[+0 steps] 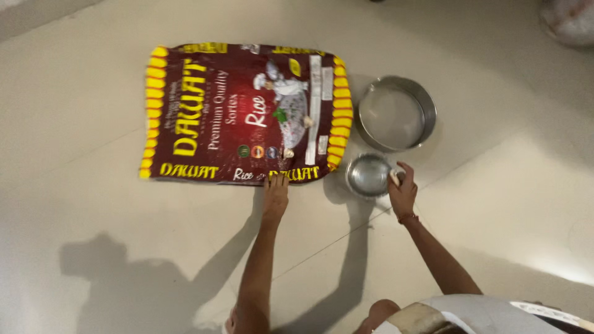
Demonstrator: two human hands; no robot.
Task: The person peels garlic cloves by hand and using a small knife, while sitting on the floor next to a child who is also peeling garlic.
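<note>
1. On the floor (93, 204), seen from the head camera, the flattened rice sack (244, 111) lies straight ahead of the left hand (276, 196), its long axis running left to right; that grip is flat and open, fingertips pressing the sack's near edge.
2. The right hand (403, 193) pinches the rim of the small steel bowl (369, 175), just right of the sack; the round steel sieve (396, 113) sits beyond.

Camera spot: it is sitting on the person's head, high above the floor (93, 204).
Way it is looking: it is pointing almost straight down and a bit forward.
How near: it is looking from about an arm's reach, with both arms stretching away from it.
Other views: only this one is showing.
</note>
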